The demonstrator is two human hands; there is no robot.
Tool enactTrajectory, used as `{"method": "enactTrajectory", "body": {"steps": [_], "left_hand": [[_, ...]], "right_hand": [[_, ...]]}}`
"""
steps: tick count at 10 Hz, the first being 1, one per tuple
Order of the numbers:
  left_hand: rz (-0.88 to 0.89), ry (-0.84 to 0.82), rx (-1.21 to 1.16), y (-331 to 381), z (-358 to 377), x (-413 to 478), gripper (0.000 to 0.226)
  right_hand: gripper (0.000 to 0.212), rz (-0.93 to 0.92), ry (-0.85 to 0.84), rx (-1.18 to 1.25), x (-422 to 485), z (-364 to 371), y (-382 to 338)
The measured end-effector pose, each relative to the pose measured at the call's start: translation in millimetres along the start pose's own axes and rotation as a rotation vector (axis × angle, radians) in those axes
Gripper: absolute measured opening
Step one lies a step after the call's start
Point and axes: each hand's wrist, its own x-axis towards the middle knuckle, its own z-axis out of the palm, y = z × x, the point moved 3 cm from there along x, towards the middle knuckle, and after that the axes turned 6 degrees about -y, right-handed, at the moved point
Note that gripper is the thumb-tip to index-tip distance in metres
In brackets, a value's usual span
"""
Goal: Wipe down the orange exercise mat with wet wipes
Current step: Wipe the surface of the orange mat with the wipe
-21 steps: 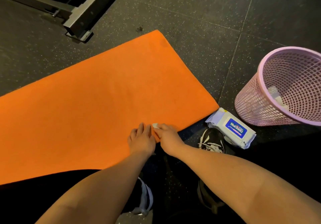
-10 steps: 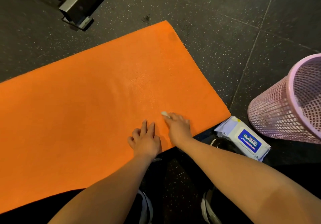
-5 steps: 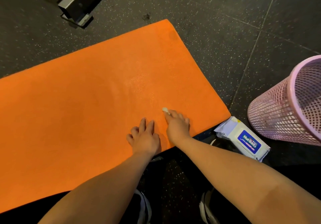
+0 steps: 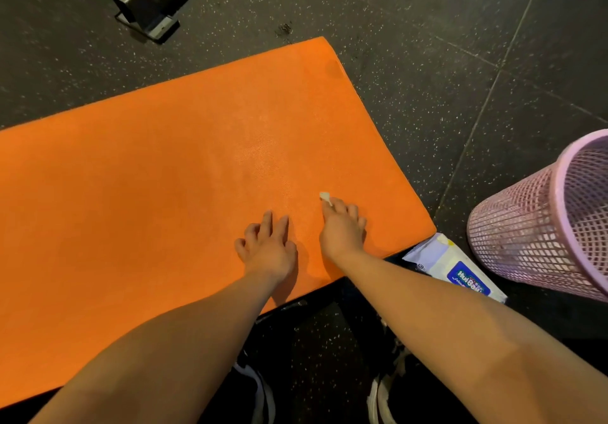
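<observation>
Your left forearm (image 4: 171, 341) and right forearm (image 4: 460, 318) are bare; left sneaker (image 4: 263, 390) and right sneaker (image 4: 378, 397) black, white sole edging.

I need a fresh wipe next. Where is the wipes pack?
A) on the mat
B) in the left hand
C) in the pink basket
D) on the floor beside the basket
D: the wipes pack lies on the dark floor, between the orange mat and the pink basket.
</observation>
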Motion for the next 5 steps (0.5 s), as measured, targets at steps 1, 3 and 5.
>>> {"method": "enactTrajectory", "body": {"steps": [1, 3, 5], "left_hand": [[-0.003, 0.011, -0.028, 0.0, -0.6, -0.3, 0.056], [-0.020, -0.006, -0.062, -1.7, 0.0, -1.2, 0.059], [-0.008, -0.034, -0.053, -2.1, -1.4, -1.1, 0.059]], "right_hand": [[0.061, -0.034, -0.030, 0.042, -0.3, 5.4, -9.1], [0.058, -0.346, -0.213, 0.051, -14.2, 25.8, -38.1], [0.069, -0.078, -0.101, 0.140, 5.7, 9.9, -9.1]]}}
